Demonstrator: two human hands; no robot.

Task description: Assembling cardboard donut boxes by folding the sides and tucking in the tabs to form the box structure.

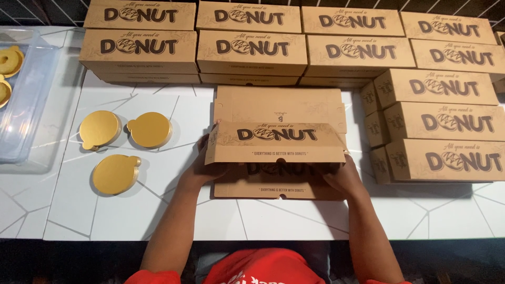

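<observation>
At the middle of the white table, toward its near edge, a flat brown cardboard box is being folded into shape, its printed front panel raised upright while the rest of the blank lies flat beneath and behind it. The left hand grips the panel's left end, fingers curled round the edge and pinching the card; the right hand sits at the lower right end, fingers tucked under the panel, though how tightly they close is partly hidden by the flap.

The box looks light and thin: stiff along its panels, willing to bend only at the scored creases, and easy to dent or tear at tabs and corners. It is best held at the two ends near the fold lines, as now, with light, even pressure, not by the middle of a panel, which would likely buckle. The dry matte card should not slip.

Finished boxes are stacked along the far edge and at the right edge. Three gold round boards lie toward the left, and a clear tray with doughnuts sits at the far left corner.
</observation>
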